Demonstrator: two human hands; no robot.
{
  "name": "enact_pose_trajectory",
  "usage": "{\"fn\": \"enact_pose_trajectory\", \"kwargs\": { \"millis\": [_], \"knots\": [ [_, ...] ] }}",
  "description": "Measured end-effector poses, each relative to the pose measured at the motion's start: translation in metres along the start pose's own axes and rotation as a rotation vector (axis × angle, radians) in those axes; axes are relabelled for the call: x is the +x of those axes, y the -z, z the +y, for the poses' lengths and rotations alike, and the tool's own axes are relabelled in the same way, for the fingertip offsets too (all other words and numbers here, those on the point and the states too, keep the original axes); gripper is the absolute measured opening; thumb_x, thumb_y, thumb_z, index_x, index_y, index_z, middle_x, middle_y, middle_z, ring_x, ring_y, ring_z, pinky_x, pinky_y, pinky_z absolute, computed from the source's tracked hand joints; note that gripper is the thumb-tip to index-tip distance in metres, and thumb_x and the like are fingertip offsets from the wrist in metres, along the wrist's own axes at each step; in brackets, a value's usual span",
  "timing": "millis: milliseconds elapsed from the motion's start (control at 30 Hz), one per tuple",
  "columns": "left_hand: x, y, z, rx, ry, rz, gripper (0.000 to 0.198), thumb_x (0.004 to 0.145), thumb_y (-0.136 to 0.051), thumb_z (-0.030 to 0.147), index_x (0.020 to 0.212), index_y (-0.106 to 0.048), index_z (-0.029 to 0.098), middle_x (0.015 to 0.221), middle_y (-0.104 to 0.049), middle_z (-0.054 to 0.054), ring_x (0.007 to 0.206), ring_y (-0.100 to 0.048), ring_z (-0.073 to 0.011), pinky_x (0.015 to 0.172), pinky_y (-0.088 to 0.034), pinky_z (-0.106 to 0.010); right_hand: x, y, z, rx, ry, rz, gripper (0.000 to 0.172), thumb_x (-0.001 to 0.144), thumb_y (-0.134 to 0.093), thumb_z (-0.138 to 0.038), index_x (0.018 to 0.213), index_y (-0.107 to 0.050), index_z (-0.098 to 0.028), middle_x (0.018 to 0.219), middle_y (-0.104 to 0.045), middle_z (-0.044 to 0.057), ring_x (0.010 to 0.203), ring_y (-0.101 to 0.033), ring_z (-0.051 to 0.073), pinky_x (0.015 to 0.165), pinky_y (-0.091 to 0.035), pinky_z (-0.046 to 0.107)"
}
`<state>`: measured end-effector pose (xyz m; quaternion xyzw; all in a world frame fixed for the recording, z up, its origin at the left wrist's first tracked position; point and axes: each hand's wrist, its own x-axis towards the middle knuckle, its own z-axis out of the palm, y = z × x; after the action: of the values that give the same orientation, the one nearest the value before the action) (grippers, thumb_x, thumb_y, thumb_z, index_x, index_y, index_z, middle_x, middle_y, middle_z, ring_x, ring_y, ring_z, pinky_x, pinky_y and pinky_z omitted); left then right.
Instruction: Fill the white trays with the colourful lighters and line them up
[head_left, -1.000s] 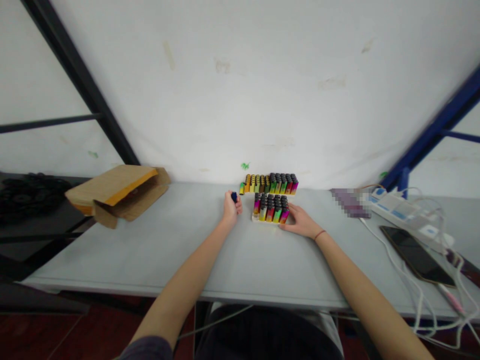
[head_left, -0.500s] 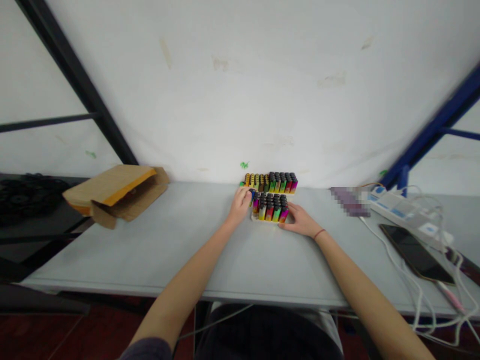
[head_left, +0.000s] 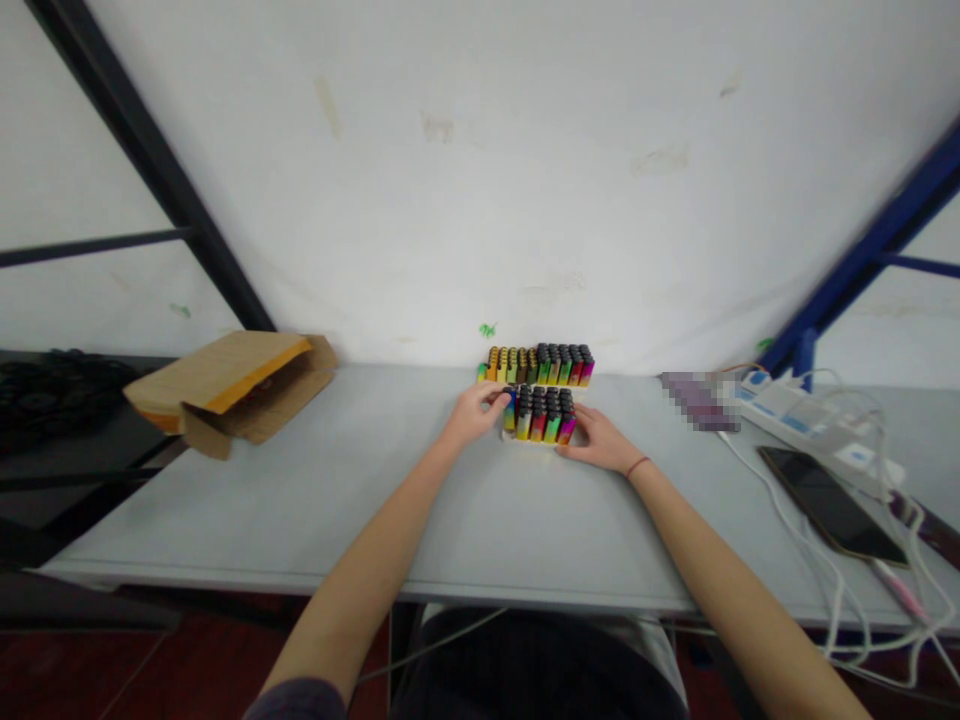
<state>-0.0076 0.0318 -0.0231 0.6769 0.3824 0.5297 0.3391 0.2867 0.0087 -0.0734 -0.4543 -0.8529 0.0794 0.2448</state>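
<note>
A pale tray (head_left: 508, 436) stands on the table with rows of upright lighters (head_left: 546, 418), black-topped and in mixed bright colours. At its left end, my left hand (head_left: 472, 412) pinches a blue and yellow lighter (head_left: 511, 411) between thumb and fingers. The lighter is upright, beside the other lighters. My right hand (head_left: 598, 440) is curled around the right side of the tray, its fingertips partly hidden behind the lighters. Right behind, against the wall, stand more lighters: a yellow-topped group (head_left: 506, 366) on the left and a black-topped group (head_left: 566, 366) on the right.
On the left of the grey table (head_left: 360, 500) lies an open cardboard box (head_left: 225, 375). To the right are a power strip (head_left: 817, 425), a dark phone (head_left: 832, 505), a blurred-out purple item (head_left: 699, 402) and tangled white cables (head_left: 832, 590). A white wall (head_left: 480, 200) rises behind.
My left hand has come slightly lower and left, and the blue and yellow lighter now stands upright at the tray's left end. My right hand has stayed at the tray.
</note>
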Motion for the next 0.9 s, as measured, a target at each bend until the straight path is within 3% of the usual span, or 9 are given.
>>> {"fn": "enact_pose_trajectory", "kwargs": {
  "millis": [167, 400, 533, 667, 767, 900],
  "knots": [
    [0.003, 0.010, 0.015, -0.065, 0.136, -0.096, 0.010, 0.072, -0.082, 0.020, 0.082, -0.081, 0.022, 0.089, -0.079, -0.007, 0.086, -0.071, -0.0238, 0.085, -0.059, -0.034, 0.000, 0.000, -0.001, 0.010, 0.003, 0.002, 0.074, 0.087, -0.070, -0.058, 0.147, -0.056, -0.017, 0.152, -0.058, 0.020, 0.138, -0.057, 0.039, 0.116, -0.045, 0.059],
    [0.005, 0.019, 0.016, -0.042, 0.171, -0.221, 0.021, 0.065, -0.087, 0.024, 0.084, -0.078, 0.023, 0.074, -0.076, -0.002, 0.068, -0.068, -0.0189, 0.073, -0.058, -0.029, 0.000, 0.000, 0.000, 0.011, 0.000, 0.000, 0.075, 0.086, -0.071, -0.058, 0.147, -0.056, -0.018, 0.152, -0.059, 0.018, 0.137, -0.057, 0.038, 0.116, -0.046, 0.057],
    [0.004, 0.019, 0.014, -0.008, 0.126, -0.250, 0.021, 0.066, -0.087, 0.026, 0.085, -0.079, 0.022, 0.081, -0.077, -0.004, 0.072, -0.067, -0.0182, 0.076, -0.056, -0.028, 0.000, -0.001, 0.001, -0.001, -0.013, -0.008, 0.079, 0.086, -0.071, -0.061, 0.149, -0.054, -0.016, 0.152, -0.058, 0.020, 0.139, -0.056, 0.039, 0.117, -0.045, 0.058],
    [0.008, 0.028, -0.005, 0.080, 0.098, -0.111, 0.020, 0.085, -0.071, 0.035, 0.097, -0.078, 0.021, 0.089, -0.078, -0.006, 0.083, -0.070, -0.0213, 0.085, -0.056, -0.031, -0.001, -0.002, 0.003, -0.010, -0.012, -0.010, 0.078, 0.086, -0.070, -0.061, 0.147, -0.056, -0.015, 0.152, -0.057, 0.021, 0.139, -0.055, 0.040, 0.117, -0.045, 0.058],
    [0.014, 0.042, -0.026, 0.339, 0.106, 0.003, 0.025, 0.092, -0.058, 0.031, 0.105, -0.077, 0.020, 0.104, -0.079, -0.011, 0.101, -0.071, -0.0258, 0.103, -0.052, -0.038, -0.001, -0.002, 0.004, -0.005, -0.007, -0.002, 0.076, 0.086, -0.070, -0.061, 0.145, -0.057, -0.016, 0.153, -0.057, 0.021, 0.139, -0.056, 0.039, 0.117, -0.045, 0.058],
    [0.015, 0.047, -0.047, 0.705, 0.134, -0.039, 0.041, 0.095, -0.054, 0.031, 0.131, -0.070, 0.019, 0.140, -0.068, -0.016, 0.134, -0.058, -0.0312, 0.119, -0.038, -0.047, -0.001, -0.002, 0.003, -0.007, -0.009, -0.002, 0.075, 0.086, -0.070, -0.060, 0.146, -0.057, -0.016, 0.153, -0.057, 0.020, 0.139, -0.056, 0.039, 0.117, -0.045, 0.058]
  ]
}}
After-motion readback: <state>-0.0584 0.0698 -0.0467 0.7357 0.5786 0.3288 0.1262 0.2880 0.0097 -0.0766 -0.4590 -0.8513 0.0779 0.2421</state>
